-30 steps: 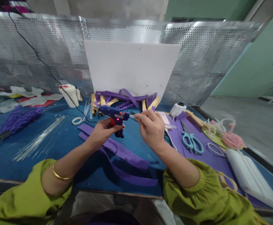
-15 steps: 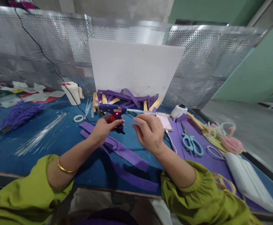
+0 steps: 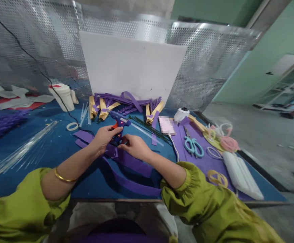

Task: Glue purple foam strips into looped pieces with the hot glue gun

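A dark blue glue gun (image 3: 120,123) with a small red light is in my left hand (image 3: 104,138), whose fingers wrap its body and orange trigger. A long clear glue stick (image 3: 147,133) sticks out of its back end toward the right. My right hand (image 3: 135,145) is at the lower end of the gun's handle, fingers curled and pressed near it; whether they grip it is hidden. Below both hands, purple strips (image 3: 134,163) lie on the blue table (image 3: 86,184).
Scissors (image 3: 194,146), a pink phone (image 3: 166,125) with a white cable and a white power strip (image 3: 241,173) lie on the right. Wrapped purple bundles (image 3: 126,99) stand before a white board (image 3: 134,67). At left are a white cup (image 3: 63,98), tape (image 3: 72,126) and clear sticks (image 3: 27,146).
My right hand has moved left and down from beside the glue stick to the gun's handle. The gun's nozzle now tilts up more. The camera view has shifted to the right.
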